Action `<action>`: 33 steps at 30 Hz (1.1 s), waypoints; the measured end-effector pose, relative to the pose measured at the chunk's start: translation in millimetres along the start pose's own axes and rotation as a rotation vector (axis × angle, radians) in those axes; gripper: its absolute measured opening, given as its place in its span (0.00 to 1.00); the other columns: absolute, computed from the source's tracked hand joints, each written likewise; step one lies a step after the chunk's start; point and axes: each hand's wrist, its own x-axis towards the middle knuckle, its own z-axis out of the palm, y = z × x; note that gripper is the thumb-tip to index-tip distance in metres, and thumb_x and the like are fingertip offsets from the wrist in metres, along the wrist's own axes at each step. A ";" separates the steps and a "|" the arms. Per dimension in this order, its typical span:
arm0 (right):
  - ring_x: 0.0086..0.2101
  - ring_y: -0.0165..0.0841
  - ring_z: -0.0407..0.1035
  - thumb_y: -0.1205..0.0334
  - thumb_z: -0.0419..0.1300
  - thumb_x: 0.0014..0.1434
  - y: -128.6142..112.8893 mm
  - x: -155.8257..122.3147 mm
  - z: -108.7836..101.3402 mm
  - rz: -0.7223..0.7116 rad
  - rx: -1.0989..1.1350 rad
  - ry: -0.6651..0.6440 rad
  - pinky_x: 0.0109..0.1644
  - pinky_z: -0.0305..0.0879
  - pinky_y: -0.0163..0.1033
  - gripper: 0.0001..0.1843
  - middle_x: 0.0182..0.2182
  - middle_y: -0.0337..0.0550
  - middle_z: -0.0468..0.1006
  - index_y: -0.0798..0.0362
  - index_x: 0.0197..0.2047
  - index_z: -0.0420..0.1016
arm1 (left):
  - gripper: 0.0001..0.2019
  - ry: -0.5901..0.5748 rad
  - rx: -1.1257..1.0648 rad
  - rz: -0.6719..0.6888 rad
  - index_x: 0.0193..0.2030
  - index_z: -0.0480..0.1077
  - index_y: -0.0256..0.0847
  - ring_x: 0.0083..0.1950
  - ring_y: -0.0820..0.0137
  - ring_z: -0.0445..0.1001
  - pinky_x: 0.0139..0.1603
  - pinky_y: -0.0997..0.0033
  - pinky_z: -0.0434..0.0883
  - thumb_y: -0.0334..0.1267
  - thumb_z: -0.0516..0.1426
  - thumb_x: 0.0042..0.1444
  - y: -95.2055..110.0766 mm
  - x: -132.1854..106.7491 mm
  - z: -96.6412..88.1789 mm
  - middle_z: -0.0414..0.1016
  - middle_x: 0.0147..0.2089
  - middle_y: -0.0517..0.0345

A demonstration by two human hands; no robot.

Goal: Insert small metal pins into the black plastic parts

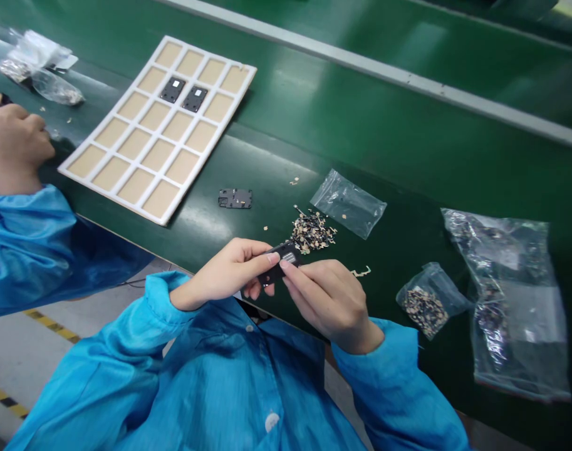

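My left hand point(232, 270) and my right hand point(327, 297) meet over the near edge of the green table, both closed on one small black plastic part point(282, 258). My right thumb and forefinger pinch at its top face. Just beyond the part lies a heap of small metal clips point(312, 230). One loose metal clip point(361, 272) lies to the right of my right hand. Another black part point(235, 198) lies flat on the table further back.
A white grid tray point(126, 153) at the back left holds two black parts point(183, 94). Plastic bags lie to the right point(349, 203), point(429, 302), point(511, 300). A co-worker's hand point(10, 147) in a blue sleeve works at far left near more bags point(39, 66).
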 end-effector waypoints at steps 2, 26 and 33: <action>0.28 0.33 0.68 0.75 0.57 0.62 0.5 0.8 -1.9 0.007 -0.011 -0.029 0.31 0.64 0.39 0.14 0.27 0.43 0.75 0.58 0.51 0.71 | 0.21 -0.003 -0.004 -0.009 0.33 0.69 0.34 0.17 0.80 0.66 0.17 0.83 0.62 0.55 0.61 0.53 -0.7 0.3 -0.5 0.73 0.23 0.59; 0.27 0.34 0.65 0.74 0.58 0.61 3.1 -4.3 -1.1 -0.088 -0.111 0.025 0.30 0.63 0.40 0.13 0.26 0.42 0.72 0.59 0.49 0.74 | 0.16 -0.019 -0.132 0.005 0.32 0.71 0.34 0.18 0.79 0.69 0.19 0.82 0.66 0.48 0.59 0.56 -3.2 0.6 2.9 0.75 0.24 0.59; 0.26 0.33 0.64 0.75 0.58 0.61 2.0 -3.4 -2.0 -0.103 -0.093 0.031 0.30 0.63 0.40 0.11 0.25 0.41 0.72 0.59 0.47 0.74 | 0.15 -0.015 -0.130 0.005 0.32 0.70 0.34 0.18 0.79 0.69 0.19 0.83 0.66 0.47 0.59 0.56 -3.1 0.4 3.0 0.75 0.24 0.58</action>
